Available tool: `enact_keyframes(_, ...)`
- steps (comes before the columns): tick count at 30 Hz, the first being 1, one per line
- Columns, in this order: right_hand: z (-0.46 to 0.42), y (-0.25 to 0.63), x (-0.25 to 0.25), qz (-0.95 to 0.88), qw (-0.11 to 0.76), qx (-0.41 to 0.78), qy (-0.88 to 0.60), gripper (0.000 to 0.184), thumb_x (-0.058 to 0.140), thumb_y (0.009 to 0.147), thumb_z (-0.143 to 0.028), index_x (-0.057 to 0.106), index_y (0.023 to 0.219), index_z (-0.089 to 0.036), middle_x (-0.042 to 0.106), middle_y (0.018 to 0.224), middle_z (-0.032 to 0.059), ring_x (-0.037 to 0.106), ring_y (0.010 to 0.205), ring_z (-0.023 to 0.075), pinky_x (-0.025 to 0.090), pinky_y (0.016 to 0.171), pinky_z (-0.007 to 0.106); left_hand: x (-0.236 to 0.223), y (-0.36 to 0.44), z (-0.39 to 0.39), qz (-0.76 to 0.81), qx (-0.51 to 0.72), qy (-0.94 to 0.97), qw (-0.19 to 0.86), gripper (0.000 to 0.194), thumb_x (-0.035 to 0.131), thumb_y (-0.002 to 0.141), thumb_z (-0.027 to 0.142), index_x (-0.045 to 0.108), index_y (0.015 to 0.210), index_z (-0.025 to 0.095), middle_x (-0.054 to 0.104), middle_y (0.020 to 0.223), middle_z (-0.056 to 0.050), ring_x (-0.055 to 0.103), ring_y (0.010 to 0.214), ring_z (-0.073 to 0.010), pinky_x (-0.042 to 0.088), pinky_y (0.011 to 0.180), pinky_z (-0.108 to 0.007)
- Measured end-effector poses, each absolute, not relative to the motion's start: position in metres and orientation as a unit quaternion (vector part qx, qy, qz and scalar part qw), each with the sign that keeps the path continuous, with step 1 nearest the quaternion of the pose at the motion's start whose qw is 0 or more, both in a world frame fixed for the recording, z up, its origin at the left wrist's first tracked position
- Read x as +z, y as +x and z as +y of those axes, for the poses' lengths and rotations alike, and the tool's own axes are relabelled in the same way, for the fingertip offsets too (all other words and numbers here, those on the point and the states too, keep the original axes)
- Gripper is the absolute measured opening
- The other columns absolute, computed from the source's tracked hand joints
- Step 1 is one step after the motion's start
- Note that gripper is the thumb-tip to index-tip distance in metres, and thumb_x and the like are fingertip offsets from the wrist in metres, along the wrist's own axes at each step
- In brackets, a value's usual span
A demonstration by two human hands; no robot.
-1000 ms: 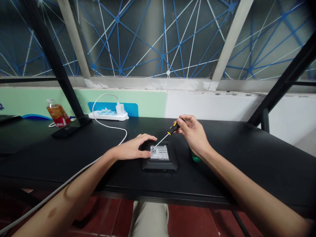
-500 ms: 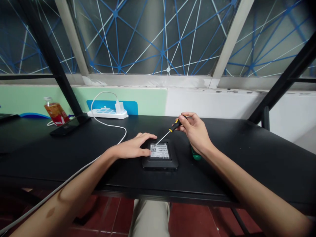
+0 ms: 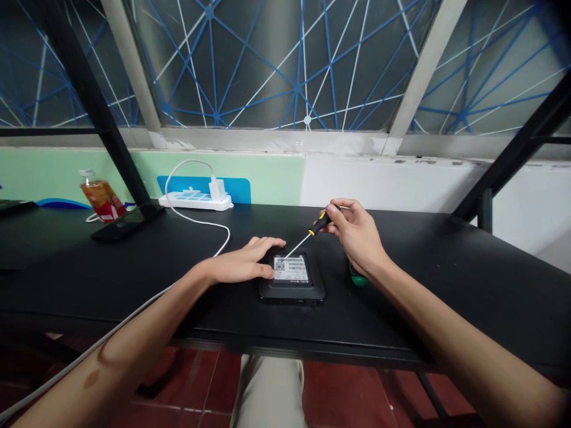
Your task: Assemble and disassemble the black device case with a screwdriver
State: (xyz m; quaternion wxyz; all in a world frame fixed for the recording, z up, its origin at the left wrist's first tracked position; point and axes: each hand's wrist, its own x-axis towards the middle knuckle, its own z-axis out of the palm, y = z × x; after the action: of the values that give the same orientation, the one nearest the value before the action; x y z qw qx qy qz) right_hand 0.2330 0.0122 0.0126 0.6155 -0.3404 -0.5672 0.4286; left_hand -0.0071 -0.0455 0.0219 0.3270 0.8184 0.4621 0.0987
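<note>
A flat black device (image 3: 292, 292) lies on the black table, with a white printed label (image 3: 294, 270) on its upper face. My left hand (image 3: 245, 261) rests against the device's left side, thumb and fingers spread around that edge. In my right hand (image 3: 357, 232) is a screwdriver (image 3: 320, 224) with a black and yellow handle. Its thin shaft slants down to the left, and the tip meets the upper left part of the label area. Under my right wrist a green object (image 3: 358, 278) is mostly hidden.
A white cable (image 3: 196, 223) runs from a charger in the power strip (image 3: 196, 201) past my left arm. To the left stand a drink bottle (image 3: 102, 196) and a dark flat tablet-like thing (image 3: 127, 221). Black metal posts (image 3: 486, 172) rise at both sides.
The view has shifted slightly. Both hands and the screwdriver hold nearly the same position on the device.
</note>
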Motion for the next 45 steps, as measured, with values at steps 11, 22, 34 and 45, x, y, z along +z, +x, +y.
enact_keyframes(11,0.014,0.235,0.013,-0.568,0.622,0.418,-0.340,0.036,0.073,0.078,-0.042,0.053,0.100,-0.022,0.062,0.080,0.0003,0.066,0.068,0.0131,0.058,0.068,0.031,0.021,-0.003,-0.047,0.482,0.116,0.794,0.350,0.072,0.055,0.082,0.036,0.027,0.148,0.027,0.037,0.144,-0.009,0.028,0.138,-0.0330,0.020,0.117,-0.053)
enact_keyframes(22,0.014,0.236,0.012,-0.574,0.620,0.415,-0.338,0.034,0.071,0.080,-0.042,0.053,0.101,-0.022,0.064,0.082,0.0011,0.066,0.070,0.0133,0.058,0.069,0.032,0.021,-0.003,-0.047,0.473,0.123,0.784,0.382,0.079,0.054,0.077,0.032,0.021,0.148,0.027,0.034,0.149,-0.008,0.024,0.143,-0.0309,0.017,0.119,-0.051)
enact_keyframes(34,0.013,0.235,0.013,-0.571,0.622,0.416,-0.338,0.035,0.072,0.079,-0.040,0.052,0.101,-0.021,0.064,0.082,0.0015,0.067,0.070,0.0133,0.058,0.069,0.031,0.014,-0.006,-0.044,0.441,0.164,0.777,0.418,0.077,0.055,0.077,0.030,0.022,0.147,0.023,0.035,0.153,-0.010,0.023,0.145,-0.0301,0.019,0.117,-0.051)
enact_keyframes(45,0.013,0.236,0.016,-0.568,0.628,0.406,-0.344,0.035,0.072,0.078,-0.043,0.052,0.099,-0.023,0.061,0.079,-0.0004,0.066,0.069,0.0132,0.059,0.069,0.032,0.015,-0.005,-0.047,0.444,0.178,0.774,0.414,0.069,0.054,0.080,0.031,0.028,0.143,0.025,0.036,0.153,-0.009,0.027,0.144,-0.0309,0.022,0.117,-0.052)
